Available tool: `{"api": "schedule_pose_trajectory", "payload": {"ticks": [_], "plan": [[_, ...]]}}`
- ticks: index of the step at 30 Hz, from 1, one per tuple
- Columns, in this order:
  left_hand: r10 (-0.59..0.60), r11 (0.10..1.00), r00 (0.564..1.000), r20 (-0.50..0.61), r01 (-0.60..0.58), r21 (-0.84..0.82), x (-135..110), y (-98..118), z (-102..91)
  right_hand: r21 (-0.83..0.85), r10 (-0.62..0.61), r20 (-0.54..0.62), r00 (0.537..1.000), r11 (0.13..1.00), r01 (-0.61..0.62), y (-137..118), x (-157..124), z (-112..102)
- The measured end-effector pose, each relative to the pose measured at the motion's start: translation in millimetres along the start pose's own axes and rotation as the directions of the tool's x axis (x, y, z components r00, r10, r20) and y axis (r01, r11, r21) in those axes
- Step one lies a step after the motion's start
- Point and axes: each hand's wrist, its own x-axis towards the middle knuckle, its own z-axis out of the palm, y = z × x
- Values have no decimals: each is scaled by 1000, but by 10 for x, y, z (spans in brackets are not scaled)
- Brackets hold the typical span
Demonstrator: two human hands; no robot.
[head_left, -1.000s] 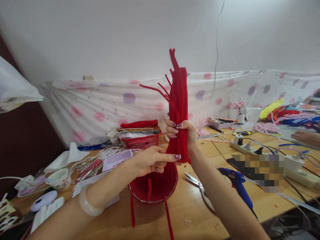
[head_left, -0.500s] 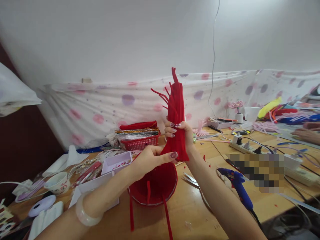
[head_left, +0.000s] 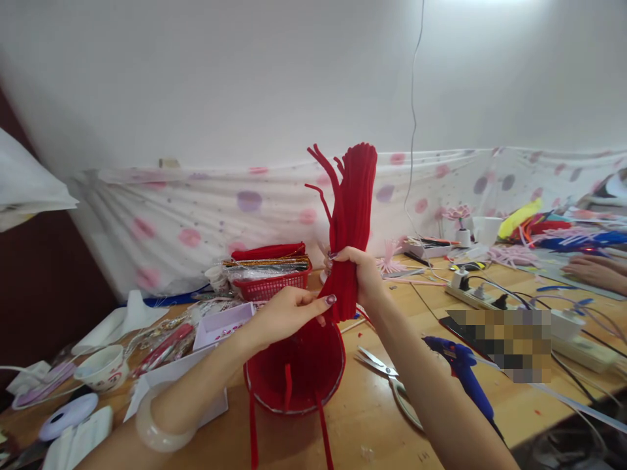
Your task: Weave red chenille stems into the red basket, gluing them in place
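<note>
1. Above the middle of the wooden table [head_left: 382, 418], a bundle of red pipe cleaners [head_left: 353, 196] is held in the air, in front of the spotted cloth [head_left: 196, 215] that hangs along the wall.
2. Its long axis runs nearly vertical, leaning a little to the right toward the top. The upper ends point up in a tight rounded tuft, and a few loose strands curl off to the left near the top.
3. The right hand [head_left: 361, 274] is closed round the bundle's lower part, fingers wrapped about it. Most of the length stands above the fist and a short tail hangs below.
4. The left hand [head_left: 289, 313] comes in from the left and lower down, thumb and forefinger pinched on that short tail just under the right hand. A pale bangle [head_left: 157, 427] sits on its wrist.
5. Directly beneath both hands a red round dish-shaped piece [head_left: 294, 378] rests on the table, with red strands trailing from it toward the near edge.
6. Scissors [head_left: 386, 367] lie just right of that piece, and a blue glue gun [head_left: 463, 369] lies to the right of the right forearm.
7. A red basket [head_left: 272, 285] stands behind the left hand, and another person's hand [head_left: 592, 273] rests on the table at the far right.
</note>
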Motion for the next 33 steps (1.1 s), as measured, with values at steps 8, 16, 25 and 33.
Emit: {"api": "schedule_pose_trajectory", "payload": {"ticks": [8, 16, 25, 33], "plan": [[-156, 766, 916, 369, 348, -540, 5, -135, -8, 27, 3, 30, 1000, 1000, -4, -29, -41, -31], [176, 913, 968, 179, -92, -397, -112, -53, 156, 61, 17, 90, 996, 998, -22, -54, -53, -47], [116, 970, 937, 330, -35, -242, -252, -22, -3, -336, -60, -55, 997, 941, 38, -176, 20, -403], [43, 859, 984, 173, 52, -509, -321, -18, -192, -853, -59, -97, 994, 519, -53, -89, -34, -880]]}}
